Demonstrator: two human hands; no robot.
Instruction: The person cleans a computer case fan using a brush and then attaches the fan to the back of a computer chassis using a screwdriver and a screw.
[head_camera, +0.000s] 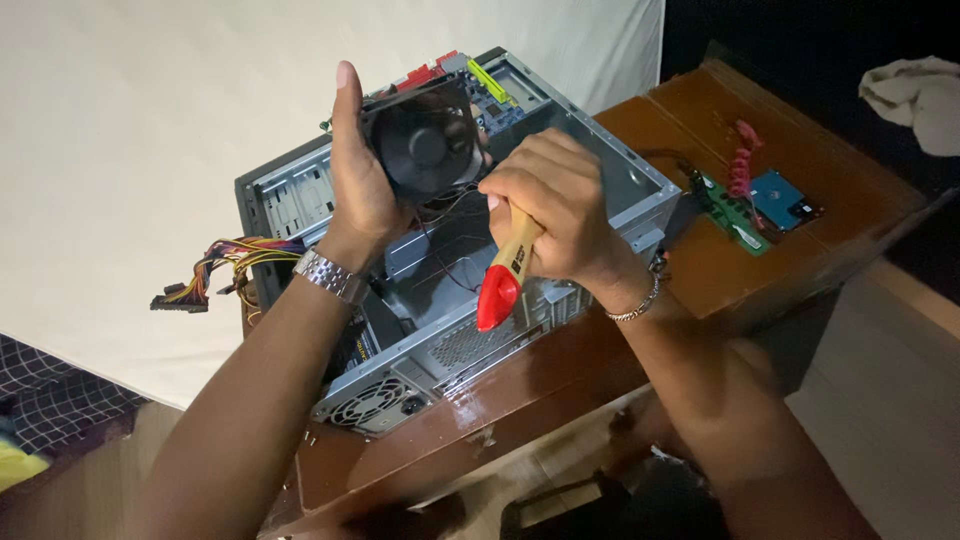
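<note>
I am holding a black fan (428, 140) up in my left hand (362, 170), upper centre of the frame. Palm is wrapping the fan's left edge, fingers stretching straight up along its side, thumb hidden behind it. Fan face is tilting toward me, hub showing.

My right hand (555, 205) is closing in a fist around a screwdriver (505, 272), centre of the frame. Its red butt is pointing down toward me; the yellow grip is running up into my fist. The shaft and tip are hidden behind my fingers, so I cannot tell whether the tip is touching the fan. The long axis is slanting from lower left up to the right, toward the fan's lower right corner.

Fan is lying just up and left of the right hand, nearly touching the knuckles. Thin wires are trailing from the fan down into the open case (620, 180) below.

Case is lying on its side on the brown surface (700, 270), grey interior open to me. Power supply grille (375, 400) is sitting at its lower left corner. A bundle of coloured cables (225, 265) is hanging out at middle left. At right on the surface: a green memory stick (735, 215), a hard drive (785, 200), a red cable (743, 165). White sheet (150, 120) is filling the upper left.
</note>
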